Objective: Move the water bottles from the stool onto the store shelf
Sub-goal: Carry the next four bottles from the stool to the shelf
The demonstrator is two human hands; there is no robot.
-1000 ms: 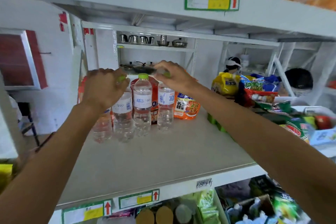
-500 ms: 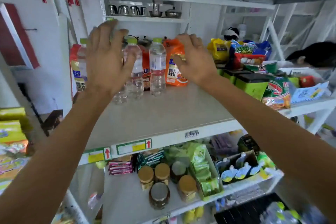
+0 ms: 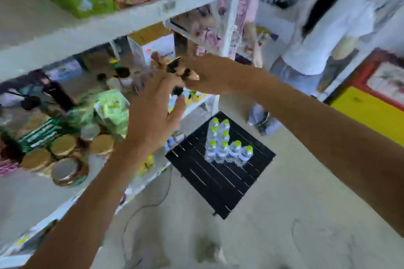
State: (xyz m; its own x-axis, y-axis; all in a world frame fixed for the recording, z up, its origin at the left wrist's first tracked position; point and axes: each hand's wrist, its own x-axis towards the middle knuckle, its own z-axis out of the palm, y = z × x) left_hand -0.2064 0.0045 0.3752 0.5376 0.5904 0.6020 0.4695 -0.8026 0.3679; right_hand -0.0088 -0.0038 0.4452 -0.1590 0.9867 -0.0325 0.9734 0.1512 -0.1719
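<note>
Several clear water bottles (image 3: 227, 144) with green caps stand bunched on the far half of a black slatted stool (image 3: 218, 181) on the floor. My left hand (image 3: 153, 113) hangs in the air left of and above the stool, fingers spread, holding nothing. Higher up and a little to the right, my right hand (image 3: 209, 74) is also empty, its fingers loosely apart. The white store shelf (image 3: 109, 26) runs along the left. The bottles standing on that shelf are out of view.
Gold-lidded jars (image 3: 63, 150) and green packets (image 3: 111, 107) fill the lower shelf on the left. A person in a white top (image 3: 323, 35) stands at the back right. A yellow and red panel (image 3: 371, 111) is at the right. Bare concrete floor surrounds the stool.
Both hands let go of the bottles on the shelf and pulled back empty. My view swung down and to the right, from the shelf to the stool with its bottles.
</note>
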